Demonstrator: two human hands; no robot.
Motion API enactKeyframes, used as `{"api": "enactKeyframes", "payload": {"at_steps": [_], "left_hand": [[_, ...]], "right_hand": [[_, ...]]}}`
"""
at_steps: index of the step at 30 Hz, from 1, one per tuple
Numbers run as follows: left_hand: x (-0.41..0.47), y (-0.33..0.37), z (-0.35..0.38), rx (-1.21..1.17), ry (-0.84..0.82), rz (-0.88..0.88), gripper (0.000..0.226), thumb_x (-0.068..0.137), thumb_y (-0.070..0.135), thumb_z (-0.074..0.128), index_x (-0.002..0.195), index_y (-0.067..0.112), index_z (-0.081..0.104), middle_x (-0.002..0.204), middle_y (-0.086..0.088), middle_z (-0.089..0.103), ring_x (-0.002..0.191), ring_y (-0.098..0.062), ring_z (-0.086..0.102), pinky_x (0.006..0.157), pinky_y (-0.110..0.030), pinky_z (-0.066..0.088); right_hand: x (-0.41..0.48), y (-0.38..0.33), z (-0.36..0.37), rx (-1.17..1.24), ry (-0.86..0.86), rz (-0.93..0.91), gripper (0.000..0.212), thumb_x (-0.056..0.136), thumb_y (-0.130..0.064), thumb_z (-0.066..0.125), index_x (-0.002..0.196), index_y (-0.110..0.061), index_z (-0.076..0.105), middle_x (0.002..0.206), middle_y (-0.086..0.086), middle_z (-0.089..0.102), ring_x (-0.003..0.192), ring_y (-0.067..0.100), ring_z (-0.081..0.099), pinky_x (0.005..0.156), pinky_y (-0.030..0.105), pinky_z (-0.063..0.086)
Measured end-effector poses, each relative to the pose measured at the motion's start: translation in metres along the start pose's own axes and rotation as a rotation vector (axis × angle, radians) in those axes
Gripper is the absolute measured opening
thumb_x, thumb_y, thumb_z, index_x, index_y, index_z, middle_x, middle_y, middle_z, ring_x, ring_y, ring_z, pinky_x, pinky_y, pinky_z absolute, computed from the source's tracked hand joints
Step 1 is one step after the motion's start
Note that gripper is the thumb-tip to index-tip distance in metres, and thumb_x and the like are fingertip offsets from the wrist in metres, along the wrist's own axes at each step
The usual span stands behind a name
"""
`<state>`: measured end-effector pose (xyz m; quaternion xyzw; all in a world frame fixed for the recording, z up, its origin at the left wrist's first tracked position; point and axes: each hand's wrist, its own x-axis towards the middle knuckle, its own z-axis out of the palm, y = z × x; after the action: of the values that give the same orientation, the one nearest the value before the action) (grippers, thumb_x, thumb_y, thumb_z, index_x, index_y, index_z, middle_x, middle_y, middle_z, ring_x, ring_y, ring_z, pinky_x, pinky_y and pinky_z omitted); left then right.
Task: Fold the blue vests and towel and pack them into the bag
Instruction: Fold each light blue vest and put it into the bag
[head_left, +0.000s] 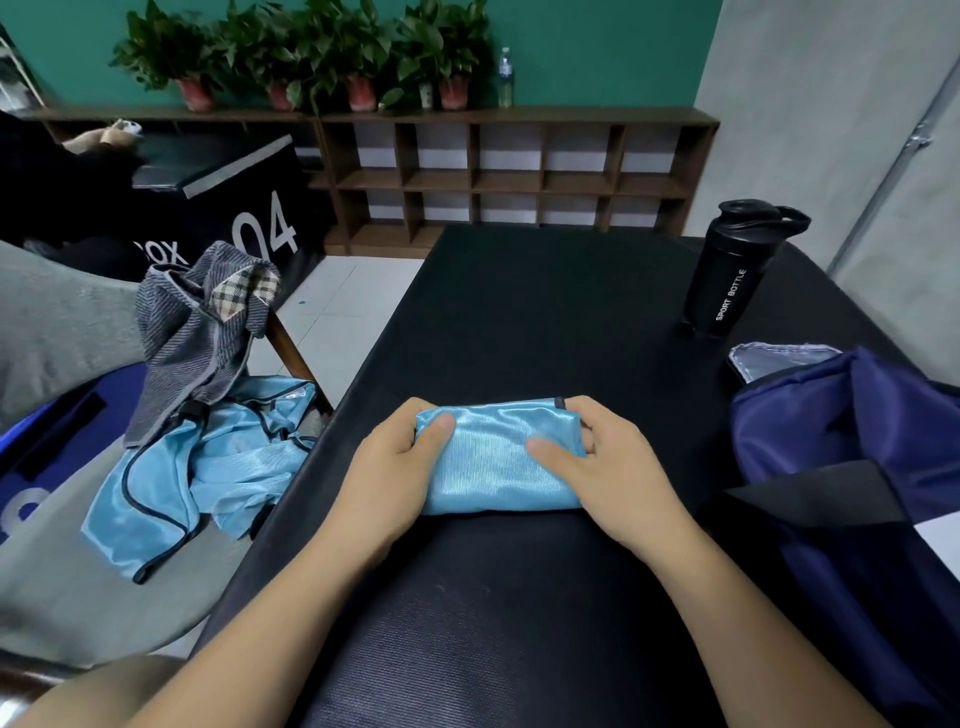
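A folded glossy light-blue vest (498, 457) lies centre frame on the black padded tabletop (545, 312), the left hand (395, 467) and right hand (623, 467) each with a grip clamped on one end, thumbs on top. Slick fabric could spring open if either slackens on the way to the slumped navy nylon bag (831, 415), right. A crumpled blue vest (208, 467) and grey striped towel (192, 338) wait, left.

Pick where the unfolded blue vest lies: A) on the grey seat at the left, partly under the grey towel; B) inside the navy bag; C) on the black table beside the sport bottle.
A: the unfolded blue vest lies crumpled on the grey seat, its upper part under the grey towel; the left hand and right hand grip only the folded blue vest.
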<state>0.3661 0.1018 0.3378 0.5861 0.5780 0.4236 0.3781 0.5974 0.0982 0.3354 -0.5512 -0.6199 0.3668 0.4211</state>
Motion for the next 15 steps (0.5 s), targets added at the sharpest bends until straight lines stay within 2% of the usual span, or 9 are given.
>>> {"api": "enactKeyframes", "payload": {"at_steps": [2, 4, 6, 10, 15], "left_hand": [[0.001, -0.003, 0.003, 0.035, 0.026, -0.030, 0.026, 0.108, 0.045, 0.053, 0.098, 0.024, 0.065, 0.094, -0.002, 0.072, 0.092, -0.024, 0.066, 0.085, -0.044, 0.055], [0.003, -0.005, 0.006, 0.105, 0.054, -0.031, 0.025, 0.108, 0.045, 0.052, 0.097, 0.025, 0.063, 0.090, 0.001, 0.071, 0.088, -0.016, 0.064, 0.079, -0.035, 0.052], [0.004, -0.006, 0.008, 0.183, 0.079, -0.024, 0.025, 0.108, 0.045, 0.052, 0.095, 0.025, 0.060, 0.087, 0.002, 0.070, 0.085, -0.011, 0.062, 0.075, -0.031, 0.049], [0.007, -0.009, 0.010, 0.321, 0.091, -0.017, 0.022, 0.109, 0.044, 0.049, 0.094, 0.028, 0.054, 0.084, 0.006, 0.069, 0.081, -0.010, 0.062, 0.071, -0.035, 0.051], [0.010, -0.011, 0.013, 0.521, 0.099, 0.005, 0.022, 0.108, 0.047, 0.046, 0.098, 0.028, 0.045, 0.075, -0.002, 0.066, 0.072, -0.023, 0.062, 0.062, -0.040, 0.051]], "right_hand": [[0.002, 0.002, 0.002, -0.107, 0.044, -0.009, 0.035, 0.100, -0.041, 0.069, 0.081, -0.019, 0.050, 0.068, -0.003, 0.038, 0.060, 0.014, 0.031, 0.054, 0.035, 0.030], [0.004, 0.004, 0.005, -0.150, 0.090, 0.000, 0.043, 0.103, -0.042, 0.064, 0.084, -0.010, 0.044, 0.068, -0.006, 0.031, 0.060, 0.010, 0.026, 0.052, 0.029, 0.025], [0.004, 0.006, 0.007, -0.173, 0.124, 0.024, 0.045, 0.104, -0.041, 0.062, 0.082, -0.008, 0.040, 0.066, -0.008, 0.029, 0.058, 0.009, 0.025, 0.050, 0.027, 0.025], [0.007, 0.009, 0.014, -0.211, 0.182, 0.100, 0.042, 0.102, -0.041, 0.062, 0.081, -0.010, 0.043, 0.065, -0.006, 0.034, 0.056, 0.011, 0.027, 0.048, 0.025, 0.026], [0.004, 0.013, 0.018, -0.378, 0.244, 0.114, 0.026, 0.100, -0.046, 0.060, 0.083, -0.027, 0.055, 0.063, -0.005, 0.053, 0.054, 0.012, 0.045, 0.049, 0.029, 0.035]]}}
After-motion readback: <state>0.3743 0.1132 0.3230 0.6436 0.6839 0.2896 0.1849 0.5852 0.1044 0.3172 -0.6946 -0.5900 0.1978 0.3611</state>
